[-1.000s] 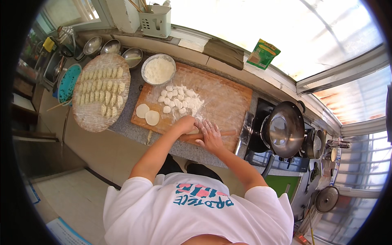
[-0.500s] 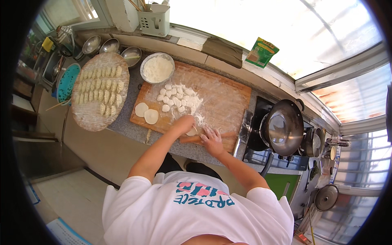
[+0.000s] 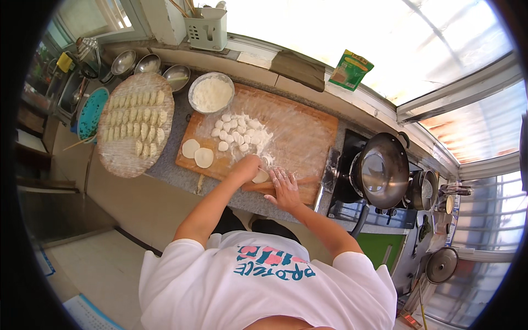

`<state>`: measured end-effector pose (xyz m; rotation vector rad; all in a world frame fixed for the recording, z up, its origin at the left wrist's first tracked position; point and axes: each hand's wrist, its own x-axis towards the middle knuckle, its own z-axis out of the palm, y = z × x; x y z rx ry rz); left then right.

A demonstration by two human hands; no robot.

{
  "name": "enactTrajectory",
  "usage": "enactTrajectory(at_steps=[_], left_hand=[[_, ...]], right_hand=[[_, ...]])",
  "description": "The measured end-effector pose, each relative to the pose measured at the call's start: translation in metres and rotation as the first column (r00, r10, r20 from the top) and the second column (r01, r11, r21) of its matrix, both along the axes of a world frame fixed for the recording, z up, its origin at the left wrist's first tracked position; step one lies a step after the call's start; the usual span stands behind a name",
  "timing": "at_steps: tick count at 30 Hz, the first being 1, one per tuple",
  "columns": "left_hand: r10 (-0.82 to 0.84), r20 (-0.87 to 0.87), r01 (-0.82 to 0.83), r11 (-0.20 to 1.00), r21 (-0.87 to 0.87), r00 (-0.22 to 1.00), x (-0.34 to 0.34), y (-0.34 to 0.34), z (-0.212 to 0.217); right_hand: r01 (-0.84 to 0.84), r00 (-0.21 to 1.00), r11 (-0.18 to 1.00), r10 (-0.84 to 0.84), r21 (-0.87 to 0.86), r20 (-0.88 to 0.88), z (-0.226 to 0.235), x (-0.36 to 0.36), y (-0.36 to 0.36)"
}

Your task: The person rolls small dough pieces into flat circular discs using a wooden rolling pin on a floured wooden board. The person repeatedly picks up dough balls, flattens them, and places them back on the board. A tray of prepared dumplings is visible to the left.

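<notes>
On the floury wooden cutting board, my left hand pinches the edge of a round dough wrapper. The wrapper lies against a wooden rolling pin near the board's front edge. My right hand rests over the pin with its fingers stretched out flat and the thumb apart, and flour whitens its fingers. Two rolled wrappers lie at the board's left. Behind my left hand sit several small floured dough pieces, some flattened. Part of the pin is hidden under my right hand.
A metal bowl of flour touches the board's back left corner. Farther left, a round tray carries rows of dumplings beside a turquoise basin. To the right, a wok sits on the stove. A green packet stands on the ledge.
My right hand has shifted slightly, its thumb now spread out to the left. More of the wrapper shows beside my left hand, which keeps its pinch.
</notes>
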<state>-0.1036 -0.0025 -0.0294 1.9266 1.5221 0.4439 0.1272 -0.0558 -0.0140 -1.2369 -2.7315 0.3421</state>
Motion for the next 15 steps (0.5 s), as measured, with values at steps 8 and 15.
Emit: enactTrajectory(at_steps=[8, 15], left_hand=[[0.165, 0.001, -0.163, 0.972, -0.167, 0.986, 0.008, 0.002, 0.019], [0.034, -0.039, -0.038, 0.992, -0.120, 0.999, 0.010, 0.003, -0.001]], right_hand=[[0.174, 0.981, 0.984, -0.171, 0.028, -0.089, -0.005, -0.032, 0.061], [0.040, 0.998, 0.999, -0.040, -0.018, -0.042, -0.014, 0.001, -0.001]])
